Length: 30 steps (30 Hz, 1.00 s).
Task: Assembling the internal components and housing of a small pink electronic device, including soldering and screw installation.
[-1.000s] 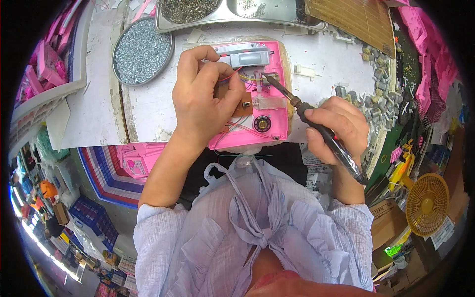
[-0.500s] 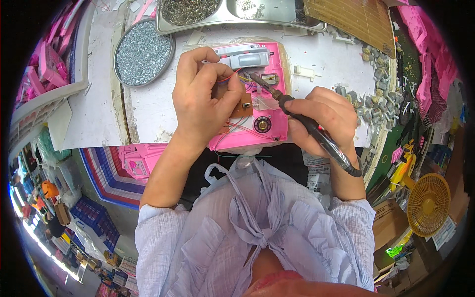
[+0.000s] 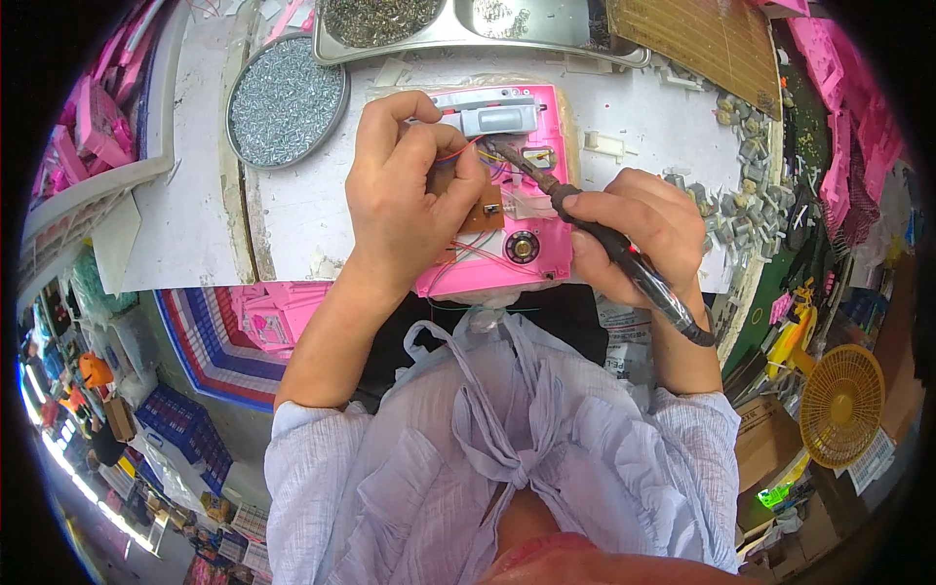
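A pink plastic housing (image 3: 552, 222) lies on the table before me, with a brown circuit board (image 3: 485, 214), a round speaker (image 3: 522, 247), a grey part (image 3: 500, 120) and thin coloured wires inside. My left hand (image 3: 414, 180) pinches a red wire (image 3: 456, 153) over the housing's left side. In my right hand (image 3: 641, 234) is a soldering iron (image 3: 614, 244) with a black handle, held like a pen. Its tip points up and left, close to the wire ends by my left fingertips. Whether the tip touches them I cannot make out.
A round tray of small silver screws (image 3: 288, 101) stands at the left. Behind the housing is a metal tray (image 3: 468, 42) with small parts. Several small motors (image 3: 741, 200) lie at the right near brown cardboard (image 3: 697, 44). A yellow fan (image 3: 842, 406) stands lower right.
The view has shifted slightly, so the table things sit a little further right. Both hands keep their hold on the wire and the soldering iron, almost still.
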Tool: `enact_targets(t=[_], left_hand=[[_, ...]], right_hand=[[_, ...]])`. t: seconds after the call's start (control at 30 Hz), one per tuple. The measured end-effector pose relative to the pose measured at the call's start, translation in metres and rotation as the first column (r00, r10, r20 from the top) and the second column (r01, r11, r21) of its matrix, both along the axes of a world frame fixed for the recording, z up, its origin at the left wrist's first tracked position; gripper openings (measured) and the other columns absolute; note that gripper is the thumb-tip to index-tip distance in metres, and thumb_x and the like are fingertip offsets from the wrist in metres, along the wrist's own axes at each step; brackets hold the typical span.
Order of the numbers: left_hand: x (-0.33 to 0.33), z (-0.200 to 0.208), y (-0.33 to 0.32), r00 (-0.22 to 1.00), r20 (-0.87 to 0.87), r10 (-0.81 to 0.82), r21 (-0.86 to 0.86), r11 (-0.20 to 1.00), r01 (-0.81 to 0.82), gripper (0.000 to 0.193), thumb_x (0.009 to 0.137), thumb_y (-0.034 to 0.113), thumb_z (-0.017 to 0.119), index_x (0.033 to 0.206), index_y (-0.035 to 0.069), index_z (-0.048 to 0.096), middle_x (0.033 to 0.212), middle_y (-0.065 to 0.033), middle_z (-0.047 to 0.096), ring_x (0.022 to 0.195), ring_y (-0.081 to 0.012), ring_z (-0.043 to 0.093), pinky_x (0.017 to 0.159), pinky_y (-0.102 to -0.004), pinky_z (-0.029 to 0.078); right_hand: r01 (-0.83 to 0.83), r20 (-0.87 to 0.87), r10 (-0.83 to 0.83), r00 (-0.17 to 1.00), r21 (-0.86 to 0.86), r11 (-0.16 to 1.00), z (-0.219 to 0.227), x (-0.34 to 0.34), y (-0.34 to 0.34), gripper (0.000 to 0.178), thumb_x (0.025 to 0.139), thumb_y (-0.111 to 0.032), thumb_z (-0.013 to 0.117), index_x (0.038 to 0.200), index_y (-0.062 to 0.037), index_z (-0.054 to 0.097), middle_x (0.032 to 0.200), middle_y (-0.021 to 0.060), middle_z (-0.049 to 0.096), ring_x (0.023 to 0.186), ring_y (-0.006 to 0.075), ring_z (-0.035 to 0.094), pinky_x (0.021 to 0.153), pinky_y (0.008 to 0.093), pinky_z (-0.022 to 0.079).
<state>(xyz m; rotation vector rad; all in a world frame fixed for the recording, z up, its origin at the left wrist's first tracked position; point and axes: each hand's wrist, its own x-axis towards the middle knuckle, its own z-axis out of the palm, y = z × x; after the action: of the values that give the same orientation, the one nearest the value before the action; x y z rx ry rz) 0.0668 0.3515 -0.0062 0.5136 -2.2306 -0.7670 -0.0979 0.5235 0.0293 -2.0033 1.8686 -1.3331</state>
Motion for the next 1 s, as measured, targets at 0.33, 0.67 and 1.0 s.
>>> enact_targets(t=[0.33,0.67,1.0], left_hand=[[0.0,0.0,0.0,1.0,0.007,0.003,0.006,1.0,-0.003,0.017,0.073,0.001,0.079,0.085,0.003,0.067,0.106,-0.0127,0.059,0.08,-0.0243,0.063,0.063,-0.0346,0.054],[0.001,-0.001,0.002,1.0,0.013,0.013,0.019,1.0,-0.013,0.016,0.076,0.0,0.078,0.088,0.002,0.069,0.107,-0.0109,0.059,0.079,-0.0168,0.06,0.062,-0.0279,0.05],[0.0,0.0,0.002,1.0,0.014,0.017,0.007,1.0,-0.017,0.018,0.072,0.002,0.08,0.086,0.003,0.068,0.105,-0.0136,0.059,0.083,-0.0256,0.062,0.066,-0.0353,0.053]], right_hand=[[0.016,0.043,-0.014,0.999,-0.067,0.998,0.003,0.0,0.003,0.034,0.069,0.001,0.078,0.101,-0.0028,0.072,0.06,0.004,0.054,0.05,0.0208,0.054,0.047,0.0323,0.041],[0.064,0.065,-0.059,0.996,-0.077,0.995,0.007,0.0,0.015,0.034,0.068,0.002,0.078,0.101,-0.0032,0.071,0.061,0.0042,0.055,0.051,0.0203,0.054,0.048,0.0318,0.041],[0.071,0.06,-0.066,0.996,-0.078,0.994,0.009,-0.003,0.017,0.031,0.071,-0.001,0.08,0.101,-0.0032,0.072,0.061,0.0042,0.056,0.051,0.0202,0.055,0.048,0.0318,0.041]])
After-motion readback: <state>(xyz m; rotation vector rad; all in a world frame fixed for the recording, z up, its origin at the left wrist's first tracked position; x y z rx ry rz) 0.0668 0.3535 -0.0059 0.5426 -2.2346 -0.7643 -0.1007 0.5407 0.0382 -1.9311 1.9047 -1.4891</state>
